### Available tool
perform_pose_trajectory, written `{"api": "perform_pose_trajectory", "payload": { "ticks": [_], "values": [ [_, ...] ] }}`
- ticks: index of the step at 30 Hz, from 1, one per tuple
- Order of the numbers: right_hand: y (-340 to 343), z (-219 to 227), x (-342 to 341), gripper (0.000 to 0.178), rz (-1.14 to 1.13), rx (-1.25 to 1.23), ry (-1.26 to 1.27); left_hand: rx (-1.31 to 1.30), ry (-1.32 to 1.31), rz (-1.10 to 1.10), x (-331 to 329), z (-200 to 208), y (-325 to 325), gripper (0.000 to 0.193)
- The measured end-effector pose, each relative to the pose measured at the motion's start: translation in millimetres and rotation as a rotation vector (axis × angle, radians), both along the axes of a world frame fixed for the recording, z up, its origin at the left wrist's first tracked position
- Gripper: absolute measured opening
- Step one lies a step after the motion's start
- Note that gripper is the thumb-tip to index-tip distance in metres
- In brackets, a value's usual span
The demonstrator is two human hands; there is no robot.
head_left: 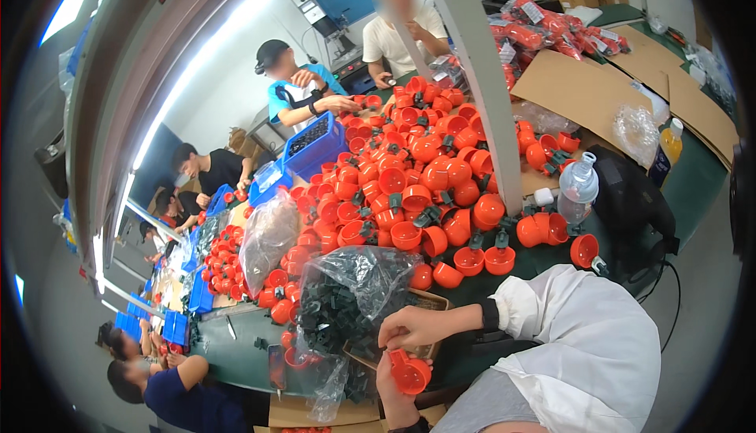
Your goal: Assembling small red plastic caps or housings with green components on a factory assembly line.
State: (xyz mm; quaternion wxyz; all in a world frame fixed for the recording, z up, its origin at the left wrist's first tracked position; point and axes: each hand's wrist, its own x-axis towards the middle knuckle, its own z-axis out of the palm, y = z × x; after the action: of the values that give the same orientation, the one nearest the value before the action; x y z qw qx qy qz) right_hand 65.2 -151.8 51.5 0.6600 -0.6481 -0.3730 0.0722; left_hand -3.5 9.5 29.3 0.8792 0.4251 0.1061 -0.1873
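Low in front of me, my left hand [390, 392] is closed around an orange-red plastic cup [410, 375] with a short tab, its hollow side facing up. Just above the tab is my right hand [421, 327], fingertips pinched together. Whatever may be between those fingertips is too small to make out. Beside my hands lies a clear plastic bag [358, 272] full of small dark green plastic parts [327, 315]. An open cardboard box [429, 301] sits partly behind my right hand. Past them spreads a large heap of similar orange-red cups [425, 173], some with dark green parts attached.
A grey metal post [480, 79] rises through the heap. To the right stand a clear plastic bottle [579, 185] and a black bag [634, 201]. Blue bins [319, 149] line the far side, where several people work. A phone [276, 366] lies near the table edge.
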Motion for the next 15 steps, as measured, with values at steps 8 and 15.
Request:
{"api": "perform_pose_trajectory", "payload": {
  "ticks": [8, 15],
  "values": [
    [5, 1, 6, 0.019, -0.019, -0.208, -0.098, 0.058, -0.06, 0.031, -1, -9, 4, 0.039],
    [16, -9, 17, 0.012, 0.121, -0.115, -0.206, -0.188, 0.144, 0.072, 0, -15, 15, 0.038]
  ]
}}
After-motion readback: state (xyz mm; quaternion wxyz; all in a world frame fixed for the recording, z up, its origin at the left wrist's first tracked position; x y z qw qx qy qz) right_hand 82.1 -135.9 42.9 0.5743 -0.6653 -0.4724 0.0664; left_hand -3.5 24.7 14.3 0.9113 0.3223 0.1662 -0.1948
